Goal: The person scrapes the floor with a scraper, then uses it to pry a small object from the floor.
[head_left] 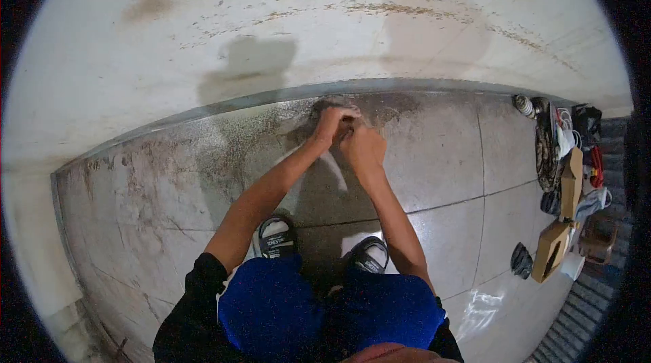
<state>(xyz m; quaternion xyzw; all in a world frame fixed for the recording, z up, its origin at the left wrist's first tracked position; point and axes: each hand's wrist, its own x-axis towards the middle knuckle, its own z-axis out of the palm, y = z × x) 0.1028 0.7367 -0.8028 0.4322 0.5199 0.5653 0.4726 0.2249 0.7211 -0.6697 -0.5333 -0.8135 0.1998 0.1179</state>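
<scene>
Beneath a stained, pale wall (305,31), we see a dark floor patch (334,101) just beyond our narrow grip, left hand (332,124) and right hand (364,147) curled close together, around what we cannot tell, with our sandals (278,239) behind it and cardboard boxes (550,252) well to its right.

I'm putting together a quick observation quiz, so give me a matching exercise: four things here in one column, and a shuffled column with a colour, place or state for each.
1. Hands
2. Legwear
3. Wall
4. Sandals

A. Pale with brown marks
B. Worn on the feet
C. Close together, fingers bent
D. Bright blue

Pairs: 1-C, 2-D, 3-A, 4-B
</scene>
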